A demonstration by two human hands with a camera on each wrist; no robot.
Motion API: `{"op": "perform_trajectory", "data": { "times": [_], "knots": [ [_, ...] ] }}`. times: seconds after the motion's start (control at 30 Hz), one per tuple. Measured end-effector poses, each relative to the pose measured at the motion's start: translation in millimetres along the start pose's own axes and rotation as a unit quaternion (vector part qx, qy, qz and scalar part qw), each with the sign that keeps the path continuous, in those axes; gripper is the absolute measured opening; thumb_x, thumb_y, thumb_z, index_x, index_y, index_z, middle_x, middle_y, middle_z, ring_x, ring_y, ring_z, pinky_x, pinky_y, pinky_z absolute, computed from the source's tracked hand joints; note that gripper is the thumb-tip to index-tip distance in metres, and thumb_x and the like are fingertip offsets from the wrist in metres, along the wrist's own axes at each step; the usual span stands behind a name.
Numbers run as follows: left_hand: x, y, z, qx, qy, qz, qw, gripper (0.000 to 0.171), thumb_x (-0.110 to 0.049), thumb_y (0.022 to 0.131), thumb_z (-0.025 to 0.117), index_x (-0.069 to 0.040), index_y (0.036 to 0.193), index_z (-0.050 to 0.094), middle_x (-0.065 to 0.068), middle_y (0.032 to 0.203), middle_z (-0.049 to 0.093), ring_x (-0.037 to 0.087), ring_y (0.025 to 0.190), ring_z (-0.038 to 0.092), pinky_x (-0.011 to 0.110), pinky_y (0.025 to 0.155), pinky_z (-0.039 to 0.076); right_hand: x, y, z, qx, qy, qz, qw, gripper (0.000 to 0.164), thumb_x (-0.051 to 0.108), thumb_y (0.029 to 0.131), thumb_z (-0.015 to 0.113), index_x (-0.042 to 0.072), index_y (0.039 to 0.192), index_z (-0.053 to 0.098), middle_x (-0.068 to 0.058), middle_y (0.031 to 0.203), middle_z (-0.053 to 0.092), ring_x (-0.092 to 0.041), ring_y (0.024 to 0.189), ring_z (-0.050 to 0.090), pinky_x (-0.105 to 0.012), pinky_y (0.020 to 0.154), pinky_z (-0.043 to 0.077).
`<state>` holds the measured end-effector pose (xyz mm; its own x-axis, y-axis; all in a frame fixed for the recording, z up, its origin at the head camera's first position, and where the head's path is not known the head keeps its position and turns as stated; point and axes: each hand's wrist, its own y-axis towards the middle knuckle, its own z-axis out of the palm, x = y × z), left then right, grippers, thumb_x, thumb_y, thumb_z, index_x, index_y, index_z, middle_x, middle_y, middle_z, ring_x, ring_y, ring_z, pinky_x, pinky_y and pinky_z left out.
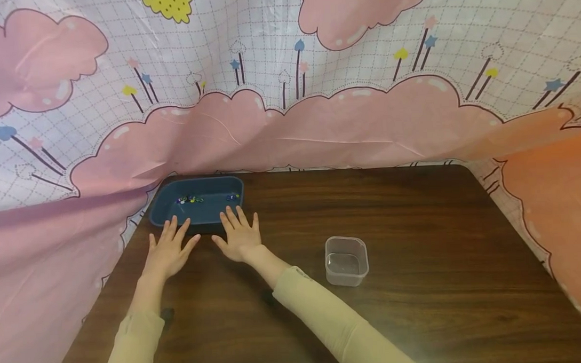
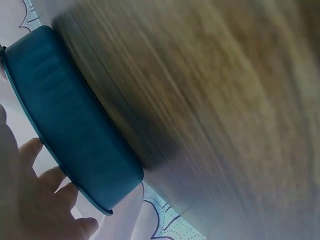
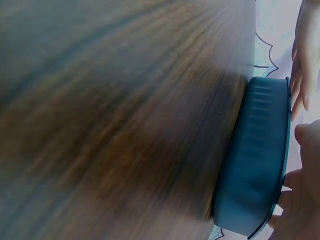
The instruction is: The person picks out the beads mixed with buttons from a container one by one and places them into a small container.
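A dark blue rectangular tray (image 1: 212, 210) stands at the far left of the table, with small multicoloured pieces (image 1: 190, 199) inside, too small to tell their kind. My left hand (image 1: 167, 256) is spread palm down at the tray's front left, fingertips by the near rim. Spread the same way, my right hand (image 1: 241, 241) has its fingertips over the front right rim. Both wrist views show the tray's outer wall (image 2: 75, 120) (image 3: 255, 155) beside the fingers; whether they touch the rim I cannot tell. Neither hand holds anything.
Right of my right forearm, a clear plastic square container (image 1: 347, 278) stands upright on the dark wooden table (image 1: 442, 251). A patterned cloth (image 1: 289, 139) with pink clouds hangs behind the table and along its sides.
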<state>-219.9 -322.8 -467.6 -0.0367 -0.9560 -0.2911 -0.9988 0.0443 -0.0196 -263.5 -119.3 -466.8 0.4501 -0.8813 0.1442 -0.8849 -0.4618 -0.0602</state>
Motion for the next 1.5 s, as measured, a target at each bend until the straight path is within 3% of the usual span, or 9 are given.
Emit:
{"op": "perform_trajectory", "data": {
  "times": [0.27,0.6,1.5],
  "knots": [
    [-12.9,-7.8,-0.4,0.011,0.001,0.002,0.9999,0.075,-0.058,0.101,0.033,-0.009,0.156,0.02,0.027,0.16,0.002,0.044,0.147,-0.003,0.072,0.108,-0.01,-10,-11,3,-0.011,0.017,-0.01,1.0,0.07,0.062,0.101,0.023,0.025,0.159,0.011,0.004,0.165,0.004,-0.02,0.151,-0.002,-0.058,0.118,0.005],
    [-22.3,-17.1,2.4,0.012,0.004,0.008,0.9999,0.078,-0.063,0.1,0.03,-0.01,0.156,0.022,0.027,0.16,0.005,0.045,0.147,-0.001,0.072,0.108,-0.008,-20,-28,2,-0.012,0.041,-0.023,0.999,0.07,0.061,0.101,0.025,0.024,0.158,0.012,0.004,0.164,0.003,-0.02,0.151,-0.003,-0.058,0.118,0.004],
    [-61.6,-66.2,4.8,0.017,-0.003,0.036,0.9992,0.07,-0.057,0.101,0.036,-0.011,0.154,0.029,0.027,0.159,0.011,0.045,0.146,0.006,0.073,0.109,-0.001,-38,-94,-1,-0.024,-0.019,-0.054,0.998,0.072,0.062,0.101,0.025,0.019,0.158,0.014,-0.002,0.164,0.008,-0.024,0.151,0.003,-0.062,0.117,0.006]
  ]
}}
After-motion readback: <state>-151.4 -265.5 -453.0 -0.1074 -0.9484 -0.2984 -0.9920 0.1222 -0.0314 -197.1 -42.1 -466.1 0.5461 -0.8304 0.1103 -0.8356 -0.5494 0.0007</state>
